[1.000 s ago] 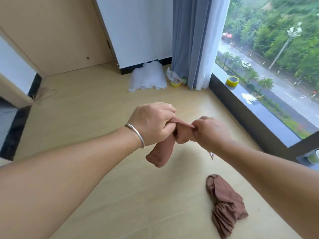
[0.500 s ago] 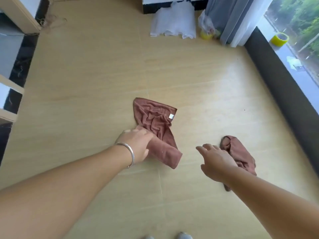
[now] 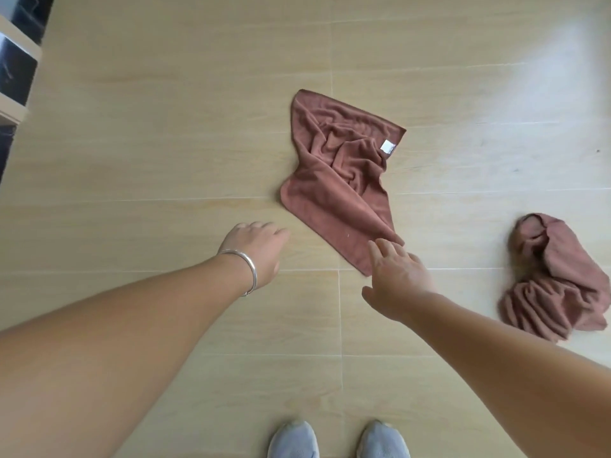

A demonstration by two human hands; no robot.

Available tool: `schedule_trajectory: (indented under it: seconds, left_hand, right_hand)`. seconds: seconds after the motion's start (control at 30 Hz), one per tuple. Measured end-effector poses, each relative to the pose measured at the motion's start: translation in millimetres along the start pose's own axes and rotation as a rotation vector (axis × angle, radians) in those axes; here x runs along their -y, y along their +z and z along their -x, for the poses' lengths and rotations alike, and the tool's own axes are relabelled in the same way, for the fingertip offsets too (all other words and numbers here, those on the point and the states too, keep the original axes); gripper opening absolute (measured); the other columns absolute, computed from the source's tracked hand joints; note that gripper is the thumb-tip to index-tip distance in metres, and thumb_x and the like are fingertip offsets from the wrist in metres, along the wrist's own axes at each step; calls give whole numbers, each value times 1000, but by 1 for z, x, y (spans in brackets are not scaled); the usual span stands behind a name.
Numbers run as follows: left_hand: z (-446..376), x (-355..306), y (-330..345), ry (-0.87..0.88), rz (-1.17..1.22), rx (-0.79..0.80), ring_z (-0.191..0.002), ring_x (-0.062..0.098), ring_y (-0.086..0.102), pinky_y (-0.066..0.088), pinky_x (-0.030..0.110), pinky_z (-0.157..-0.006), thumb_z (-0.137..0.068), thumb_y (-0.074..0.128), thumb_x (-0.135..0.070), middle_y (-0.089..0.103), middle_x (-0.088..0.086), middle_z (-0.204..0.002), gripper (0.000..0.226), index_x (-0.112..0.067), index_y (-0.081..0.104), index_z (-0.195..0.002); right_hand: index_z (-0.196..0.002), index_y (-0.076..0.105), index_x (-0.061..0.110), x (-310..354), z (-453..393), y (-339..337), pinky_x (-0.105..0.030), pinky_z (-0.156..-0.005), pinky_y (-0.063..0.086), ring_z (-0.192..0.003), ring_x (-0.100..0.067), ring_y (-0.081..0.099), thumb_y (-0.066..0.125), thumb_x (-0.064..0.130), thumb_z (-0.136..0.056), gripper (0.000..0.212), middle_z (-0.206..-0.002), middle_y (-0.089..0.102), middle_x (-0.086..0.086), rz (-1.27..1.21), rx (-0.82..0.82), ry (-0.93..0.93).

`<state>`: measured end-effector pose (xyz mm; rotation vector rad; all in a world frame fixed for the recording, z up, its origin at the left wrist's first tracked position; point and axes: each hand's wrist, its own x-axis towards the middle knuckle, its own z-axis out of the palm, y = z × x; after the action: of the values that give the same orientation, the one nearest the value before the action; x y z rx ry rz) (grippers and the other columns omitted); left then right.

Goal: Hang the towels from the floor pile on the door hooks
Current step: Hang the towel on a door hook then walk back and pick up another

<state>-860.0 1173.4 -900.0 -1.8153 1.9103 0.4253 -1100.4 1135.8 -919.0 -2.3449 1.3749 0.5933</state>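
Observation:
A brown towel (image 3: 340,180) with a small white label lies spread and rumpled on the light wooden floor. A second brown towel (image 3: 555,279) sits bunched up to its right. My left hand (image 3: 256,251), a silver bangle on the wrist, hovers open just left of the spread towel's near corner and holds nothing. Over that near corner, my right hand (image 3: 395,276) reaches with straight fingers whose tips lie at the towel's edge. No door hooks are in view.
My two grey shoes (image 3: 337,439) stand at the bottom edge. A dark doorway with a light frame (image 3: 16,77) runs along the far left. Bright window light falls on the floor at the upper right.
The towel, held up in both hands a second ago, now lies on the floor. My left hand has come off it and my right hand has moved to its near corner. The view has tilted further down.

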Motion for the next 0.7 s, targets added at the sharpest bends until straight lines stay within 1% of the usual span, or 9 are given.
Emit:
schedule_trajectory:
  seconds: [0.1,0.2,0.3,0.37,0.43,0.5,0.6,0.63,0.7]
  left_hand:
    - [-48,-5,42,19,-30,-40,-116,23,51,39,36,-91,-87,57,-28,52,1,-121,40,-21,46,-125]
    - [-94,-5,76,40,-35,-97,-115,24,51,41,36,-87,-85,59,-21,51,1,-122,43,-20,45,-126]
    - [-142,-3,105,75,-56,-125,-114,23,49,42,36,-81,-82,59,-10,47,1,-122,50,-18,42,-128]
    - [-174,-1,120,91,-69,-133,-120,23,46,45,37,-86,-82,57,-4,44,2,-127,53,-17,40,-131]
    - [-201,-1,132,88,-66,-158,-124,25,42,44,39,-95,-80,53,2,41,5,-132,61,-16,37,-136]
    - [-217,-6,137,38,-35,-210,-118,29,44,45,42,-91,-76,54,7,40,8,-128,67,-17,36,-136]
    - [-220,-13,140,-45,-34,-277,-105,32,49,43,41,-79,-79,54,7,45,10,-116,54,-16,41,-127]
    - [-214,-13,141,-62,-55,-273,-104,32,51,42,41,-78,-82,53,5,48,10,-113,49,-16,42,-124]
    - [-189,-14,143,-60,-117,-204,-104,30,52,39,39,-82,-83,52,3,53,8,-111,43,-17,43,-120]
  right_hand:
    - [-146,21,13,-1,-38,49,-35,-106,31,-135,-21,29,56,39,-84,76,-144,31,-1,23,-13,12]
    - [-145,21,11,-4,-73,93,-34,-103,34,-133,-21,30,57,41,-83,77,-143,32,-3,44,-22,12]
    - [-149,13,9,-10,-106,131,-35,-105,35,-140,-22,21,55,40,-85,83,-154,18,-7,81,5,20]
    - [-150,11,6,-11,-124,153,-36,-97,40,-139,-23,21,50,34,-87,80,-155,13,-9,149,-9,32]
    - [-147,17,1,-10,-138,166,-33,-78,41,-126,-26,32,47,24,-87,71,-149,21,-14,241,-96,27]
    - [-140,29,0,-11,-146,171,-32,-65,36,-111,-26,41,45,14,-87,57,-136,34,-14,305,-185,-5]
    - [-129,39,10,-25,-145,168,-32,-62,36,-104,-24,45,49,11,-87,43,-125,41,-6,300,-231,-65]
    - [-125,41,14,-32,-141,164,-32,-64,37,-103,-24,46,51,10,-87,40,-124,43,-3,292,-227,-79]
    - [-119,45,19,-46,-124,157,-32,-67,37,-101,-23,49,54,10,-86,35,-120,47,1,268,-186,-77]
